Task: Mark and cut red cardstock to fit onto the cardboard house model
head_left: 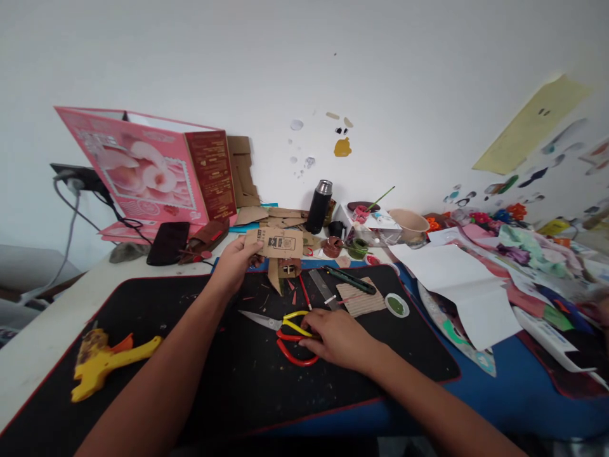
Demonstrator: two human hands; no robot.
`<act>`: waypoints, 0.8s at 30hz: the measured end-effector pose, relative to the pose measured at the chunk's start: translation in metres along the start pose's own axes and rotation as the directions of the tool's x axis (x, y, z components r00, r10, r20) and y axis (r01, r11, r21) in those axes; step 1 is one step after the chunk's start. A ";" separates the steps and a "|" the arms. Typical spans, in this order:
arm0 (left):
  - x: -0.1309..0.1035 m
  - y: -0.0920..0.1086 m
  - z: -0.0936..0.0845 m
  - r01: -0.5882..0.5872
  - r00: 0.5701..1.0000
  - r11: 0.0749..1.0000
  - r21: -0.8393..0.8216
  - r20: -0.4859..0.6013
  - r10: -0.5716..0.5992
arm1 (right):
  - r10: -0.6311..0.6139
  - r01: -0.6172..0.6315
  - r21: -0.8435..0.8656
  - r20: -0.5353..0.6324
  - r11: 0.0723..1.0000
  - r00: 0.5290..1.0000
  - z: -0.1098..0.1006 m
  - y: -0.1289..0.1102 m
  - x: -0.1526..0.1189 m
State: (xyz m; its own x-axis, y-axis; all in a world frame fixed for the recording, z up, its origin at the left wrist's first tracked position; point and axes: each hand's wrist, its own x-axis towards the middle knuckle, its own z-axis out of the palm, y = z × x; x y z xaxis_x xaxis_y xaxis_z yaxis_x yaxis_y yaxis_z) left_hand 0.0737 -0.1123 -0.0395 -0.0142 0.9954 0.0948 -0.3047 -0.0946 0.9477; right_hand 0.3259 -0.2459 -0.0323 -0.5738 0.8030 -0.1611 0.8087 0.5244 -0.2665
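Observation:
My left hand [234, 263] grips the left end of a flat brown cardboard piece [278, 244] with printed black marks, held above the back of the black mat [228, 387]. On the mat lie scissors [272, 323] with one yellow and one red handle, blades pointing left. The fingers of my right hand [333, 333] are closed around the scissors' handles from the right. Behind them are a red pencil [305, 292], a metal ruler [323, 289], a dark green cutter [351, 280] and corrugated cardboard [366, 303]. A small cardboard construction [288, 268] stands under the held piece.
A yellow glue gun [107, 362] lies at the left. Behind are a phone [168, 244], a pink box [152, 171], a black flask [319, 208] and paint jars [358, 247]. White paper [457, 279] and coloured scraps cover the right side.

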 end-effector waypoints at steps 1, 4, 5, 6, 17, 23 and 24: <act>0.000 0.000 0.000 0.000 1.000 1.000 -0.001 0.001 0.000 | -0.004 0.004 0.001 0.007 1.000 1.000 -0.001 -0.001 0.000; 0.001 -0.001 -0.001 -0.002 1.000 1.000 -0.004 0.001 0.002 | -0.005 0.005 -0.003 0.028 1.000 1.000 -0.003 -0.004 0.001; 0.001 -0.002 -0.001 -0.004 1.000 1.000 -0.005 -0.001 0.004 | 0.000 0.000 -0.005 0.032 1.000 0.999 -0.003 -0.005 0.001; 0.001 -0.002 -0.001 -0.005 1.000 1.000 -0.006 -0.002 0.005 | 0.006 -0.006 -0.007 0.034 1.000 0.999 -0.003 -0.006 0.002; -0.001 0.002 0.001 -0.006 1.000 1.000 -0.028 -0.019 0.005 | 0.069 -0.064 0.166 -0.025 0.984 0.997 0.005 -0.004 0.004; -0.001 0.003 0.001 -0.007 1.000 0.999 -0.043 -0.017 0.006 | 0.115 -0.078 0.448 -0.056 0.891 0.992 0.011 -0.002 0.003; -0.001 0.003 0.000 -0.005 1.000 0.999 -0.046 -0.018 0.005 | 0.120 -0.078 0.505 -0.050 0.859 0.992 0.013 -0.001 0.003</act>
State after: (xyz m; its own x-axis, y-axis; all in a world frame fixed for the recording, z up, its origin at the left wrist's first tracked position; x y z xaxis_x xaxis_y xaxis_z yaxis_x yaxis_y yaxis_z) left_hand 0.0731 -0.1135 -0.0367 -0.0324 0.9951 0.0938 -0.3481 -0.0992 0.9322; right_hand 0.3218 -0.2475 -0.0445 -0.4658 0.8730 -0.1444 0.6744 0.2446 -0.6967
